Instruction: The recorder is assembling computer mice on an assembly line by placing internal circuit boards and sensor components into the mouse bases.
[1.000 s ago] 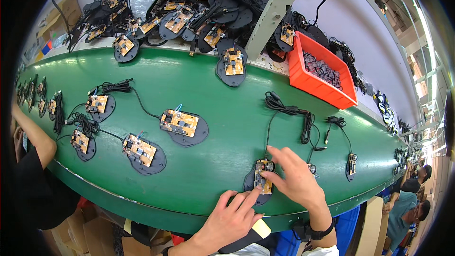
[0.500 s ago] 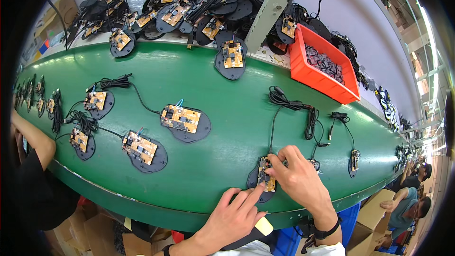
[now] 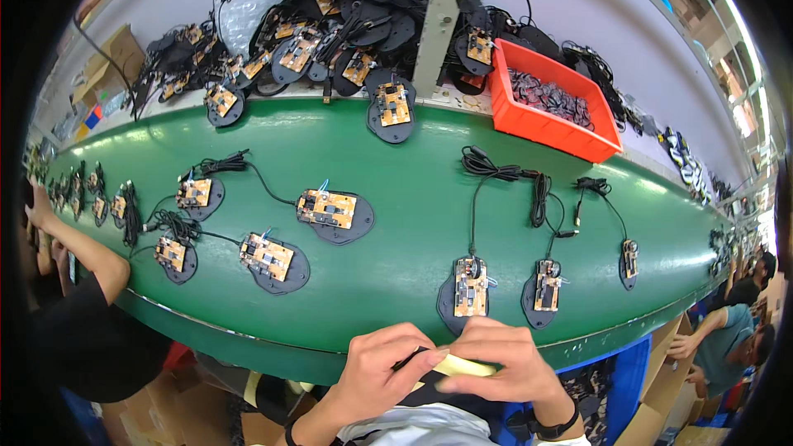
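At the belt's near edge, both my hands are close together around a pale yellow strip-like piece [image 3: 464, 366] whose exact kind I cannot make out. My left hand [image 3: 388, 367] has its fingers curled in, its thumb at the strip's left end. Closed about the right part of that strip is my right hand [image 3: 508, 359]. Just beyond them lies a black mouse base with a tan circuit board [image 3: 471, 289], its cable running away over the belt. A second mouse base with board [image 3: 545, 293] sits to its right, and a smaller assembly [image 3: 630, 260] farther right.
Several more mouse bases, such as this one [image 3: 334, 213], lie on the green belt [image 3: 396, 239] at left. An orange bin [image 3: 555, 128] of small grey parts stands behind the belt beside a metal post [image 3: 442, 25]. Co-workers' arms [image 3: 87, 252] show at both sides.
Both hands have left the circuit board and drawn back to the near edge, where they now grip the pale yellow piece. The mouse base stays on the belt; the view has shifted.
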`<state>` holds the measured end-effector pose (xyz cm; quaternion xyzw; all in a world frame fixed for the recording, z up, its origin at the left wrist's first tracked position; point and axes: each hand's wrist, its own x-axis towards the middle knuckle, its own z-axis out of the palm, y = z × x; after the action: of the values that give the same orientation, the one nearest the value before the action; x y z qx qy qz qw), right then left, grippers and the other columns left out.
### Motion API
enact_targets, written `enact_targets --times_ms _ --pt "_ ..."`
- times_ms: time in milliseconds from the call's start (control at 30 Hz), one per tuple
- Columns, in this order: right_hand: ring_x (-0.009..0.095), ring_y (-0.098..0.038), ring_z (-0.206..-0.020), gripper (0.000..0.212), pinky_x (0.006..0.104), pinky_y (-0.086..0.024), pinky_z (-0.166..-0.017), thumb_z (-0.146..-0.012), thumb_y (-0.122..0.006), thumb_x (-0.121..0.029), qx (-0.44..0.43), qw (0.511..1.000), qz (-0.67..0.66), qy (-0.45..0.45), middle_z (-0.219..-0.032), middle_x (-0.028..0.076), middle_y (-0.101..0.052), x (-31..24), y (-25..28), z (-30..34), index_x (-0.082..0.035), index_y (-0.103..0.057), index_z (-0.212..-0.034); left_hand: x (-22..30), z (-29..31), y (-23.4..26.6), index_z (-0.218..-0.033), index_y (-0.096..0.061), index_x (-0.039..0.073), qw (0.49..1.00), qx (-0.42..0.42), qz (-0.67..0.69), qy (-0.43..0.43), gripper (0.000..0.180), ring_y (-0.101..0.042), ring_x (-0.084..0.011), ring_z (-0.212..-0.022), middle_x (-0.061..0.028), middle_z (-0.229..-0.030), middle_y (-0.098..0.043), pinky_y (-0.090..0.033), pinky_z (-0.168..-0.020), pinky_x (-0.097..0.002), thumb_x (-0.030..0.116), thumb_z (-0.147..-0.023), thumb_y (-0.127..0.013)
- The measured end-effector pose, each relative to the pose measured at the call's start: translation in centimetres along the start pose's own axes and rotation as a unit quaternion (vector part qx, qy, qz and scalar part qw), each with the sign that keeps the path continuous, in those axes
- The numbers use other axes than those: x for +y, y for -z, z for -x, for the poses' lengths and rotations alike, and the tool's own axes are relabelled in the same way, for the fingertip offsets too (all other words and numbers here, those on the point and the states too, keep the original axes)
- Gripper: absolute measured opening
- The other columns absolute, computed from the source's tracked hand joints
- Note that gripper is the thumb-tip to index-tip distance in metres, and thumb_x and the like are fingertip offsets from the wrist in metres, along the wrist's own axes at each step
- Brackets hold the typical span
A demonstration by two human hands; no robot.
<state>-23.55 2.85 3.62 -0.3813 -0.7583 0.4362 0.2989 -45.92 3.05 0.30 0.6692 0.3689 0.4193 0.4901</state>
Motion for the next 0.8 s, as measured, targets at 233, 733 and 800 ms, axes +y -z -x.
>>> enact_targets --times_ms 233,733,800 --pt "0.021 -0.065 -0.078 0.027 0.0342 -0.050 -0.073 -0.078 -0.086 -0.007 0.110 0.993 -0.036 0.016 -0.088 0.009 -0.073 -0.4 0.4 1.0 0.000 -0.078 -0.103 1.1 1.1 0.1 -0.090 -0.071 -0.006 0.998 0.025 0.057 0.016 0.007 -0.068 -0.0212 -0.071 -0.0137 -0.083 -0.071 -0.053 -0.065 -0.0305 0.000 -0.088 -0.074" --pt "0.018 -0.060 -0.068 0.025 0.0299 -0.048 -0.060 -0.070 -0.082 0.008 0.290 0.955 0.033 0.050 -0.089 0.009 -0.074 0.2 -1.4 2.1 -0.001 -0.080 -0.093 1.8 -0.1 -4.0 -0.076 -0.060 -0.001 0.994 0.096 0.045 0.018 0.023 -0.060 -0.0165 -0.059 -0.0073 -0.068 -0.063 -0.045 -0.055 -0.0280 0.005 -0.086 -0.079" --pt "0.019 -0.060 -0.068 0.024 0.0296 -0.048 -0.060 -0.070 -0.081 0.010 0.311 0.948 0.045 0.049 -0.089 0.010 -0.074 0.4 -1.4 2.3 0.001 -0.079 -0.092 1.2 0.3 -3.1 -0.075 -0.060 -0.001 0.999 0.037 0.020 0.025 0.023 -0.059 -0.0157 -0.058 -0.0071 -0.068 -0.063 -0.044 -0.054 -0.0280 0.005 -0.086 -0.079"
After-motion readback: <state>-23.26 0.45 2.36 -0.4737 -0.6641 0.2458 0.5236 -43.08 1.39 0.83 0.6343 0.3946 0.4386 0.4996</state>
